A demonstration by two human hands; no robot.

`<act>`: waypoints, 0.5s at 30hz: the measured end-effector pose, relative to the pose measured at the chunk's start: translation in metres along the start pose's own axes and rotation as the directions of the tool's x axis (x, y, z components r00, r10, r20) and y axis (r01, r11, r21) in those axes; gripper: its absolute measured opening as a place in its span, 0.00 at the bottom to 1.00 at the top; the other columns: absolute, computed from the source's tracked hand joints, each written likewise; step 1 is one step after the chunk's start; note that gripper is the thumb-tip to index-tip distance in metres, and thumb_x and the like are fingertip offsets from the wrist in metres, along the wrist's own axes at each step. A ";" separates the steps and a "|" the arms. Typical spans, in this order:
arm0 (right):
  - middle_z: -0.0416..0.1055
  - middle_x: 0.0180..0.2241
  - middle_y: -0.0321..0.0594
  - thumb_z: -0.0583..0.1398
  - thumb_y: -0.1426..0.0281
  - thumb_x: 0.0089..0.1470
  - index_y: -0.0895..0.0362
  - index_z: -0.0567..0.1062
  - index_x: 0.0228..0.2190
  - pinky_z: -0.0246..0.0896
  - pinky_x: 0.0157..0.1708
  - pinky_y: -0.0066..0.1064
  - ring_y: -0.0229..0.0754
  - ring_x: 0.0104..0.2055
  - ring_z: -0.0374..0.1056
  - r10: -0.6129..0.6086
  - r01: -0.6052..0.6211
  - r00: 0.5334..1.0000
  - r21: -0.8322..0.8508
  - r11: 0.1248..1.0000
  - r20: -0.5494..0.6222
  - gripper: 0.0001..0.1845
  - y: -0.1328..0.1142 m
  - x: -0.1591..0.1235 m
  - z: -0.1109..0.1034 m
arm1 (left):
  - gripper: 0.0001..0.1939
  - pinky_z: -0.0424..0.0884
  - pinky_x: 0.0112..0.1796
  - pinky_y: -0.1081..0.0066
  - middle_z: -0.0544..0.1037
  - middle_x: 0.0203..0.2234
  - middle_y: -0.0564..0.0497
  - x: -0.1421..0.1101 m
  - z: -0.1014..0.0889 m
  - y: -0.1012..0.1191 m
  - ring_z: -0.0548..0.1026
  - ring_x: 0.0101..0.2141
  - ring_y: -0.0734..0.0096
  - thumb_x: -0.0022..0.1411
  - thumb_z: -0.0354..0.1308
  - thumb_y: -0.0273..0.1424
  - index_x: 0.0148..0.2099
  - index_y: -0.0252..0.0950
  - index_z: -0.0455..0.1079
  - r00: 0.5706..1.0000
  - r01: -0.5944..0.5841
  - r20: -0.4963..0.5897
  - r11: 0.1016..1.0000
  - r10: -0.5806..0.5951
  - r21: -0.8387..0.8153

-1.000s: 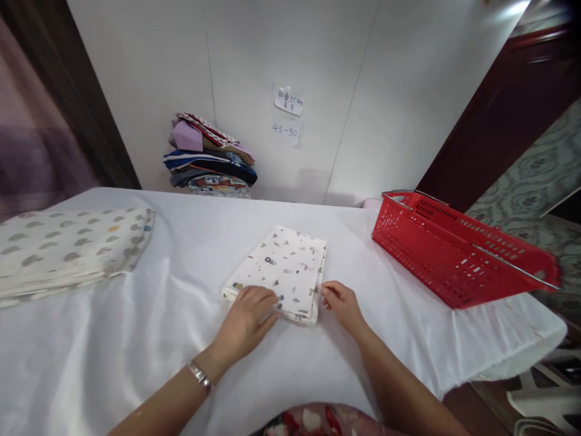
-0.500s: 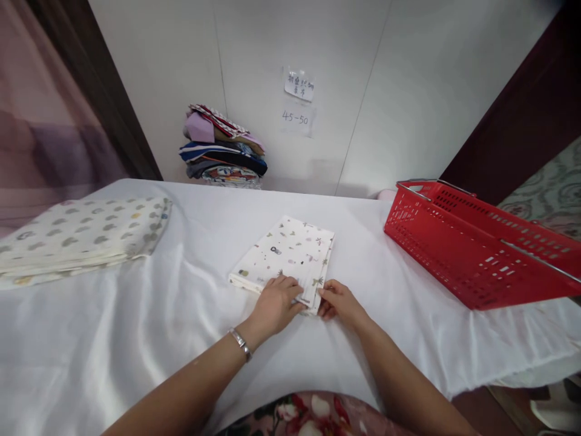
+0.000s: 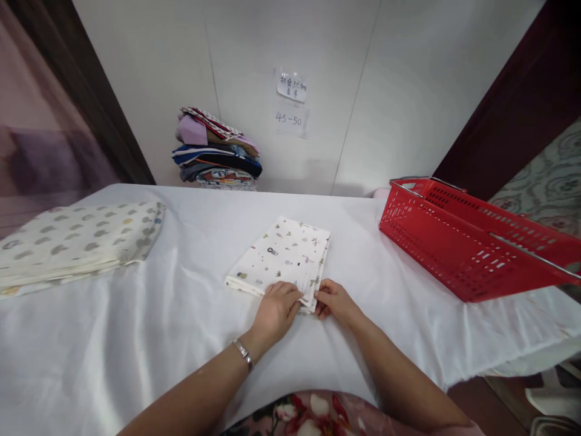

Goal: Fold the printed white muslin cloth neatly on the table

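A folded white cloth [image 3: 285,251] with small printed plants and figures lies on the white-covered table [image 3: 190,339] in front of me. My left hand [image 3: 278,309] rests on its near edge, fingers bent over the fabric and the thumb at the edge. At the near right corner, my right hand [image 3: 334,301] pinches the cloth's edge between thumb and fingers. The undersides of both hands' grips are partly hidden.
A larger folded cloth [image 3: 86,239] with grey mushroom-like prints lies at the left. A red plastic basket [image 3: 472,242] with metal handles stands at the right. Behind the table rises a stack of folded fabrics [image 3: 218,151], with paper notes [image 3: 290,100] on the wall.
The whole view has shifted slightly as my head moved. Both hands stay at the near edge of the printed cloth, with hardly any movement of the fabric.
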State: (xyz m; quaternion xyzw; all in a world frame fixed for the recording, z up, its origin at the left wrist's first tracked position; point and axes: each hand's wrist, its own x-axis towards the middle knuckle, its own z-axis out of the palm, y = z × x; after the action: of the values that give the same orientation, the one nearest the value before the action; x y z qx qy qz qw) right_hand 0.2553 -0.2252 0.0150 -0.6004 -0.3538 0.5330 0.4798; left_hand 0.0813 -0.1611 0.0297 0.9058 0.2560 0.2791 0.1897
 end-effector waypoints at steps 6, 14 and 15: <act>0.69 0.17 0.32 0.59 0.65 0.42 0.57 0.64 0.28 0.61 0.15 0.23 0.35 0.17 0.66 -0.010 0.010 1.000 -0.024 1.000 -0.002 0.11 0.001 0.002 0.001 | 0.11 0.62 0.39 0.65 0.73 0.35 0.50 -0.001 0.001 0.005 0.67 0.39 0.67 0.62 0.48 0.27 0.42 0.41 0.70 0.998 -0.053 -0.021 0.998 0.052 -0.037; 0.71 0.18 0.33 0.58 0.66 0.42 0.57 0.64 0.28 0.59 0.15 0.22 0.35 0.18 0.66 0.005 -0.003 1.000 -0.062 0.998 0.029 0.10 0.004 0.005 -0.001 | 0.10 0.61 0.40 0.62 0.71 0.37 0.49 -0.004 0.006 0.007 0.66 0.40 0.63 0.57 0.55 0.34 0.43 0.39 0.67 0.989 -0.137 0.066 0.988 0.133 0.065; 0.70 0.18 0.33 0.58 0.64 0.42 0.57 0.64 0.28 0.59 0.16 0.22 0.35 0.18 0.66 0.015 -0.012 0.999 -0.063 0.998 0.042 0.11 0.004 0.006 -0.002 | 0.11 0.60 0.40 0.62 0.71 0.37 0.50 -0.004 0.006 0.007 0.66 0.40 0.63 0.56 0.56 0.32 0.43 0.38 0.67 0.988 -0.142 0.074 0.987 0.136 0.076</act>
State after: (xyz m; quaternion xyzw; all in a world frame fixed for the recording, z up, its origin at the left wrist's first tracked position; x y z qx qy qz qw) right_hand 0.2579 -0.2216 0.0095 -0.6062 -0.3763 0.5374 0.4496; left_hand 0.0842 -0.1702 0.0265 0.9376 0.1965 0.2496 0.1414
